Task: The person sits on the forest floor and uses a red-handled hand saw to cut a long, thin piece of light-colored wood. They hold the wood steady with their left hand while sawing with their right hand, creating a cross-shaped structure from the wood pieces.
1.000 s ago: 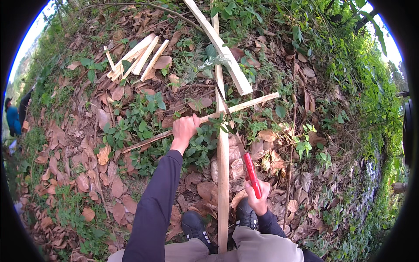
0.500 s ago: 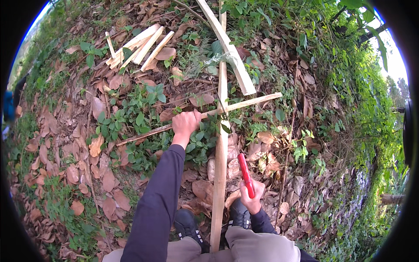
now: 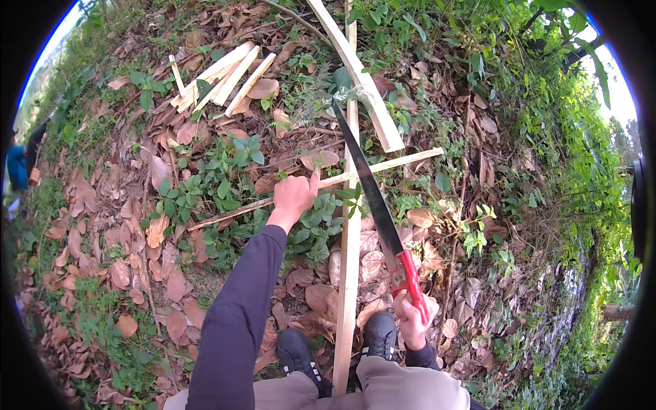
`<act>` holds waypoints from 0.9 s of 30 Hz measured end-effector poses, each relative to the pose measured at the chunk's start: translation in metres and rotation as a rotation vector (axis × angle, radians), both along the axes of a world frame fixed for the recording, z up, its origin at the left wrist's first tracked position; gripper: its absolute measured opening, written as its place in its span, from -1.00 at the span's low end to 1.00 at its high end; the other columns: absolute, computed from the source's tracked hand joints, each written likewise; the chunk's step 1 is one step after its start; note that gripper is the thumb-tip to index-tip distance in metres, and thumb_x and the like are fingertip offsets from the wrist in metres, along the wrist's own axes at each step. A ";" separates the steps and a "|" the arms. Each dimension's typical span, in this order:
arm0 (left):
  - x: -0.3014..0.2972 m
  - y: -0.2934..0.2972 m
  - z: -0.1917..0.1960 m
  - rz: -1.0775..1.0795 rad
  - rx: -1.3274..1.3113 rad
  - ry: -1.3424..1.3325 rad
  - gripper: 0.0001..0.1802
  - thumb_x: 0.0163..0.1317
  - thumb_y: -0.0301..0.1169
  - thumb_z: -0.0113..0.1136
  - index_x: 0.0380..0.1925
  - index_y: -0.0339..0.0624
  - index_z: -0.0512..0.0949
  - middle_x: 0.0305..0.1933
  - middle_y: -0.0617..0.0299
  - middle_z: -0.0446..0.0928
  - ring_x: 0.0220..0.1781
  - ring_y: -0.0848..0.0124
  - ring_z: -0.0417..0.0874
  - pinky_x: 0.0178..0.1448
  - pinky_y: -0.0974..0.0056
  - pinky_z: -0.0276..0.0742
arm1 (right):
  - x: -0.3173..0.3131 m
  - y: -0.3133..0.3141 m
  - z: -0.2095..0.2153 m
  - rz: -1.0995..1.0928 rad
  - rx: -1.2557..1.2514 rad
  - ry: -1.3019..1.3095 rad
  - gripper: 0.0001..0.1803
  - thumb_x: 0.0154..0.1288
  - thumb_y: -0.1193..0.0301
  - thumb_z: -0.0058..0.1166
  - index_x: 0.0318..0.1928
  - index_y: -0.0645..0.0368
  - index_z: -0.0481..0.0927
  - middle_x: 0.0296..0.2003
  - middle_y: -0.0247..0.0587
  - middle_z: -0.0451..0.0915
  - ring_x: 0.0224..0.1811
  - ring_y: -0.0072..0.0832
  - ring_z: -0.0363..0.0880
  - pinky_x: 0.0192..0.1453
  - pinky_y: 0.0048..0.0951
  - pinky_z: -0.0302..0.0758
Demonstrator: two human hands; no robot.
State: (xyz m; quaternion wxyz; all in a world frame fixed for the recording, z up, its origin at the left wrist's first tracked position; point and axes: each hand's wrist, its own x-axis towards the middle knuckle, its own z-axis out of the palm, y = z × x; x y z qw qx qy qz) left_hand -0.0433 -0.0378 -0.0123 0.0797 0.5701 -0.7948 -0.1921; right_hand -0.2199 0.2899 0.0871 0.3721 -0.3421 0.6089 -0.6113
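My left hand [image 3: 292, 199] is closed around a thin, rough wooden stick [image 3: 404, 161], which lies slantwise across a long pale wooden strip [image 3: 348, 287]. The strip runs from between my legs away up the slope. In my right hand [image 3: 415, 320] is the red handle of a handsaw [image 3: 377, 193], held to the right of the strip. Its dark blade points away from me, the flat side showing, and passes over the stick near the crossing. Whether the blade touches the stick I cannot tell.
A thicker peeled pole [image 3: 362, 82] lies at the far side, its cut end near the stick. Several short split pieces [image 3: 232, 76] rest at the far left. Dry leaves and low plants cover the ground. My shoes [image 3: 380, 335] flank the strip. A person in blue [image 3: 17, 167] is at the left edge.
My right hand has moved slightly nearer and to the right. The saw has turned from nearly edge-on to showing its blade's flat side. My left hand keeps its hold on the stick.
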 end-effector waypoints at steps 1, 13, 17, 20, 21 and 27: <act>0.005 -0.003 0.013 -0.075 0.041 0.030 -0.20 0.46 0.19 -0.21 -0.59 -0.28 0.67 -0.59 -0.17 0.60 -0.43 -0.13 0.69 -0.23 -0.10 0.60 | -0.003 -0.002 0.012 -0.011 -0.073 -0.122 -0.75 0.07 0.39 0.15 -0.62 0.28 0.48 -0.74 -0.35 0.41 -0.72 -0.56 0.36 -0.57 -0.47 0.30; 0.011 -0.033 0.249 -0.311 0.647 -0.107 -0.33 0.43 0.23 -0.05 -0.26 -0.28 0.49 -0.47 -0.07 0.59 -0.38 0.04 0.66 -0.20 -0.01 0.49 | -0.060 -0.051 0.241 -0.179 0.117 0.668 -0.92 0.02 0.57 0.24 -0.48 0.22 0.57 -0.69 -0.29 0.42 -0.72 -0.39 0.40 -0.54 -0.38 0.29; 0.032 0.004 0.294 -0.202 0.720 -0.079 -0.30 0.34 0.27 0.07 -0.31 -0.30 0.46 -0.47 -0.04 0.57 -0.38 0.14 0.63 -0.19 0.05 0.49 | -0.043 -0.046 0.300 -0.292 0.319 0.271 -0.79 0.20 0.49 0.21 -0.53 0.23 0.49 -0.71 -0.30 0.31 -0.71 -0.53 0.26 -0.55 -0.37 0.22; 0.052 0.039 0.350 -0.163 0.668 -0.200 -0.39 0.32 0.14 0.16 -0.27 -0.29 0.40 -0.36 -0.21 0.62 -0.18 -0.17 0.68 -0.08 -0.04 0.52 | -0.014 -0.040 0.342 -0.456 0.445 0.154 -0.72 0.24 0.44 0.23 -0.54 0.24 0.45 -0.71 -0.36 0.27 -0.65 -0.64 0.19 -0.55 -0.38 0.16; 0.066 0.047 0.360 -0.177 0.643 -0.227 -0.40 0.33 0.13 0.15 -0.25 -0.30 0.41 -0.34 -0.23 0.62 -0.15 -0.18 0.68 -0.05 -0.06 0.53 | -0.004 -0.034 0.362 -0.474 0.485 0.162 -0.72 0.24 0.43 0.23 -0.54 0.25 0.46 -0.71 -0.33 0.28 -0.66 -0.62 0.19 -0.55 -0.37 0.17; 0.164 0.047 0.412 -0.166 0.673 -0.248 -0.37 0.29 0.17 0.14 -0.20 -0.31 0.54 -0.28 -0.21 0.66 -0.10 -0.16 0.68 -0.01 -0.08 0.53 | 0.057 0.038 0.442 -0.552 0.676 0.355 -0.76 0.17 0.38 0.23 -0.49 0.31 0.56 -0.66 -0.01 0.50 -0.66 -0.25 0.49 -0.48 -0.23 0.39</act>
